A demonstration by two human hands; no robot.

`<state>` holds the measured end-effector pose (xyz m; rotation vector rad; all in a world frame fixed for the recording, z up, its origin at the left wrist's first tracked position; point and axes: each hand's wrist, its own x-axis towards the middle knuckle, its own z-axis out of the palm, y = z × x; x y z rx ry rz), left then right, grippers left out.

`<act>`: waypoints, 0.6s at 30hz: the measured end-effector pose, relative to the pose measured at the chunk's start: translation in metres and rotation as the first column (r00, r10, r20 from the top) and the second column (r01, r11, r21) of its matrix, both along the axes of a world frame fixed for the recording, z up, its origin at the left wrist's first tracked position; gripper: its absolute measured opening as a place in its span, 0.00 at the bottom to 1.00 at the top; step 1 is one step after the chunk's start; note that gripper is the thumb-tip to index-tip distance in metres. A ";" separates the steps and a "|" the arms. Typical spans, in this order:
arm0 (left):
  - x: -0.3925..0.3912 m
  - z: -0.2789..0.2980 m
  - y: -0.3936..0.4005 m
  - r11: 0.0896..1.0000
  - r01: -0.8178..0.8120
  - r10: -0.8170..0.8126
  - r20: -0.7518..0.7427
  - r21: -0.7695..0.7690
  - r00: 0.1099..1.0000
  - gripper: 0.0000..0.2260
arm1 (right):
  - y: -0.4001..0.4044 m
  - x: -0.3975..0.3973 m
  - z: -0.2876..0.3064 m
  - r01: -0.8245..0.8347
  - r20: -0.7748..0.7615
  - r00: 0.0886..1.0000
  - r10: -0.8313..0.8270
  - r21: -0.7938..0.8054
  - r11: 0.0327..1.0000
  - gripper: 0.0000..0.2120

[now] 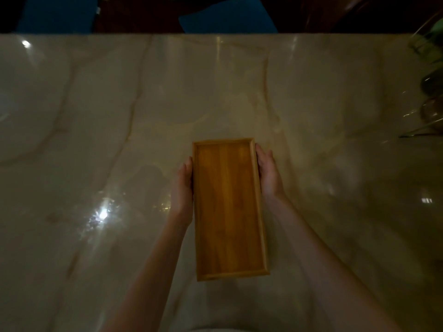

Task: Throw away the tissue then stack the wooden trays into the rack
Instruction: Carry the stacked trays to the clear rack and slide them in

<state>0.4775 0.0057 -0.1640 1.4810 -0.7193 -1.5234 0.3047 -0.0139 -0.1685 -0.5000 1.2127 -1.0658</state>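
The scene is dim and soft, so fine detail is hard to make out: at the right edge of the frame a cluster of glassy, greenish shapes (429, 89) is cut off and too blurred to name, and beyond the far edge of the table, along the top of the frame, only dark floor and blue shapes (227, 20) show, one at upper left and one at upper centre, both cropped. No tissue and no rack can be picked out in this view. A single wooden tray (229, 207), long and rectangular with a raised rim and nothing in it, sits in the lower centre of the frame with its long axis running away from the person. Whether it rests on the table or is lifted just off it cannot be told. The left hand (183, 188) lies flat along the tray's left long side, fingers pressed together and pointing away, touching the rim near its far half. The right hand (268, 173) mirrors it on the right long side, fingers together against the rim; the fingertips of both may curl under the tray but are hidden. Both forearms run in from the bottom of the frame. The glossy marbled table (96, 128) spreads wide and bare to the left, ahead and to the right of the tray, marked only by light reflections.
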 end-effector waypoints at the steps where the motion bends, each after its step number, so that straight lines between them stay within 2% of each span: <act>1: 0.000 -0.003 0.000 0.999 0.033 -0.033 -0.003 -0.025 0.999 0.19 | 0.000 0.001 -0.001 0.013 0.004 1.000 -0.013 -0.007 1.000 0.23; 8: -0.003 -0.002 -0.001 0.999 0.046 -0.046 -0.062 0.002 0.997 0.19 | 0.000 0.006 -0.002 0.065 -0.117 0.991 -0.065 -0.006 0.998 0.21; 12: 0.000 0.008 -0.013 0.998 -0.058 0.059 -0.026 0.015 0.998 0.18 | -0.008 0.001 0.002 0.058 -0.135 0.989 -0.058 -0.008 0.998 0.18; 15: -0.006 0.021 -0.024 0.998 -0.057 0.057 0.050 -0.007 0.997 0.20 | -0.018 0.002 0.008 0.065 -0.120 0.991 -0.067 -0.023 0.998 0.21; 18: -0.010 0.023 -0.027 0.996 -0.086 0.085 -0.077 -0.005 0.993 0.19 | -0.022 0.005 0.014 0.064 -0.131 0.989 -0.066 -0.024 0.998 0.22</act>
